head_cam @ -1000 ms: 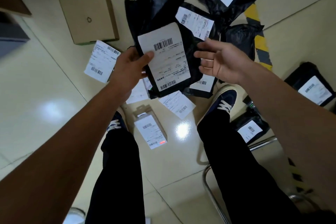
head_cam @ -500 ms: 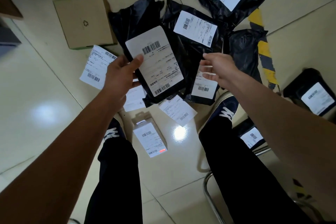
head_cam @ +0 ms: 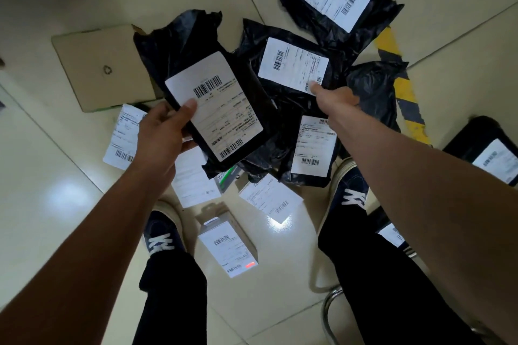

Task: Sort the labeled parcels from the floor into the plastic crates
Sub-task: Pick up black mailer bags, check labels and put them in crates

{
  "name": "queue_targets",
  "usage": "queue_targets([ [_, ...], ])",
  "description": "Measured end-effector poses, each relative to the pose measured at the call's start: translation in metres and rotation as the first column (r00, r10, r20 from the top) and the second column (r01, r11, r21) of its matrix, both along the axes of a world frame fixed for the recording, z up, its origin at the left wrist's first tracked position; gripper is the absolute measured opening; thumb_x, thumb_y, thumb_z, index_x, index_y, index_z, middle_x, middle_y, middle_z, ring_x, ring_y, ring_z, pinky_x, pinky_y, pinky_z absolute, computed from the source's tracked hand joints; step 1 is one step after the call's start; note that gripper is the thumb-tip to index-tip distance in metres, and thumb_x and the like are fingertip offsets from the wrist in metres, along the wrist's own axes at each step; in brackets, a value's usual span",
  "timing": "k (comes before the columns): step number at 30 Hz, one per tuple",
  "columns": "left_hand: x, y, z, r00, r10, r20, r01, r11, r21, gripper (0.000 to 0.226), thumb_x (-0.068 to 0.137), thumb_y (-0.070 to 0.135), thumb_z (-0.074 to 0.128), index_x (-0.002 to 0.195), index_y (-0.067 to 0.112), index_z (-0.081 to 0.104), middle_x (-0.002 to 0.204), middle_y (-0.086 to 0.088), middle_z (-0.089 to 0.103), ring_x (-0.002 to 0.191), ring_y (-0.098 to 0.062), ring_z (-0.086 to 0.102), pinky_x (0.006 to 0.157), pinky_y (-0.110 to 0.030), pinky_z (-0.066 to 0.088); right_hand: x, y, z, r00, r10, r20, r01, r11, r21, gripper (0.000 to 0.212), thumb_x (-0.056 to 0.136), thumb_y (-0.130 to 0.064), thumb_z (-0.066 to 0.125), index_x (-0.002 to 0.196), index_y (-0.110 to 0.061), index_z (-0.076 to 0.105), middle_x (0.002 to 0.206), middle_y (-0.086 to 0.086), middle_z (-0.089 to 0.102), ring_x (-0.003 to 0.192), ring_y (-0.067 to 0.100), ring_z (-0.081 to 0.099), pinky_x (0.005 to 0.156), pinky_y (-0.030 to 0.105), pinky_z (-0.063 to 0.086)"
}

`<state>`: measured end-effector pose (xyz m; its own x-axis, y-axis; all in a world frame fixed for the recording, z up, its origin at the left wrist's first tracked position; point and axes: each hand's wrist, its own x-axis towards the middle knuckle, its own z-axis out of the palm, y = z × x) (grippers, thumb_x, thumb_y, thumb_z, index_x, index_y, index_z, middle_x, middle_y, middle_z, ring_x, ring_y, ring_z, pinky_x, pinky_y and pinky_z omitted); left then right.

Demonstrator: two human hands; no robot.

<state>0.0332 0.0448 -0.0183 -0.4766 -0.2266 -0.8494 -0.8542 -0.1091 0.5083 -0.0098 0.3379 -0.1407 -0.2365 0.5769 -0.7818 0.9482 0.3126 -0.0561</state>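
1. The right hand has gone forward from mid-air, where it was half open a second ago, down to the pile; now it lies on the black bag in the middle, at the near right corner of its white label.
2. The left hand has kept its hold on the held bag the whole time; that bag has only drifted a little to the left and stays lifted over the pile, its label facing up.
3. I judge from this that one parcel is already in hand and a second one is being taken; no crate shows in the view, so nothing is sorted yet, and most parcels still lie on the floor.
4. Left fingers: the thumb presses on the label of the held bag near its left edge, and the other fingers are curled under the bag, so it is pinched between them.
5. Right fingers: they point away from the viewer and the back of the hand hides them; one fingertip touches the label corner, but whether they already pinch the plastic I cannot tell.
6. The middle bag lies flat, to the right of the held bag and farther than the small bag that lies under the right wrist.
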Motion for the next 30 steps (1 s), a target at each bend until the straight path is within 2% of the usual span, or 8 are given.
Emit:
queue_targets([
  [2,-0.002,0.004,-0.001,1.000,-0.005,-0.015,0.005,1.000,0.004,0.027,0.102,0.027,0.062,0.123,0.009,0.061,0.113,-0.005,0.075,0.095,-0.017,0.076,0.070,-0.025,0.060,0.003,0.004,-0.008,1.000,-0.002,-0.009,0.002,1.000,-0.010,0.092,0.075,-0.060,0.077,0.145,-0.008,0.047,0.154,0.013,0.042,0.139,0.038,0.040,0.112,0.050,0.041],
  [5,-0.003,0.006,-0.001,1.000,0.001,-0.017,-0.001,1.000,-0.014,0.024,0.102,0.027,0.062,0.121,0.013,0.063,0.114,-0.004,0.075,0.099,-0.020,0.075,0.083,-0.035,0.059,0.012,0.007,-0.019,0.992,-0.060,-0.108,0.060,0.998,-0.005,0.039,0.076,-0.037,0.077,0.108,-0.015,0.070,0.125,0.010,0.065,0.120,0.034,0.057,0.099,0.041,0.053],
  [7,-0.003,0.006,0.002,1.000,0.004,-0.015,-0.005,1.000,-0.024,0.021,0.102,0.027,0.062,0.118,0.014,0.063,0.113,-0.005,0.075,0.097,-0.020,0.076,0.084,-0.037,0.060,0.015,0.005,-0.013,0.979,-0.109,-0.172,0.105,0.994,-0.035,0.021,0.081,-0.036,0.077,0.086,-0.018,0.067,0.111,0.009,0.069,0.112,0.034,0.063,0.092,0.038,0.056],
  [11,-0.002,0.000,0.005,1.000,0.015,-0.024,-0.015,0.999,-0.031,0.018,0.101,0.026,0.063,0.114,0.013,0.063,0.114,-0.007,0.075,0.098,-0.022,0.076,0.080,-0.035,0.061,0.005,-0.003,-0.004,0.970,-0.168,-0.175,0.150,0.983,-0.108,0.076,0.077,-0.061,0.076,0.133,-0.012,0.056,0.137,0.010,0.058,0.124,0.033,0.056,0.103,0.043,0.049],
  [13,0.000,-0.006,0.004,0.999,0.019,-0.036,-0.020,0.999,-0.036,0.020,0.101,0.026,0.064,0.115,0.012,0.063,0.111,-0.005,0.075,0.097,-0.022,0.076,0.078,-0.032,0.060,-0.002,-0.008,-0.005,0.980,-0.144,-0.138,0.124,0.982,-0.143,0.089,0.070,-0.066,0.078,0.136,-0.012,0.053,0.133,0.003,0.058,0.118,0.029,0.057,0.104,0.047,0.049],
  [16,0.006,-0.013,0.002,0.998,0.029,-0.051,-0.031,0.999,-0.040,0.021,0.100,0.025,0.064,0.116,0.011,0.063,0.102,0.000,0.076,0.093,-0.019,0.076,0.074,-0.028,0.060,0.000,-0.011,-0.023,0.968,-0.144,-0.204,0.116,0.983,-0.143,0.070,0.063,-0.053,0.086,0.118,-0.015,0.064,0.117,0.001,0.069,0.103,0.028,0.065,0.095,0.044,0.056],
  [21,0.021,-0.015,0.008,0.996,0.068,-0.050,-0.070,0.996,-0.050,0.018,0.100,0.024,0.064,0.114,0.013,0.064,0.097,0.001,0.076,0.087,-0.016,0.075,0.067,-0.024,0.060,0.019,-0.018,-0.010,0.904,-0.282,-0.321,0.195,0.941,-0.278,0.017,0.086,-0.016,0.081,0.102,-0.015,0.075,0.089,-0.007,0.074,0.081,0.009,0.071,0.065,0.018,0.054],
  [30,0.029,-0.007,0.056,0.996,0.043,-0.079,-0.046,0.998,-0.048,0.007,0.100,0.025,0.065,0.106,0.020,0.065,0.103,-0.001,0.076,0.093,-0.018,0.074,0.074,-0.029,0.059,0.040,0.007,0.074,0.759,-0.484,-0.435,0.316,0.859,-0.403,0.019,0.101,-0.013,0.055,0.105,-0.027,0.066,0.107,-0.005,0.074,0.101,0.019,0.071,0.093,0.042,0.059],
])
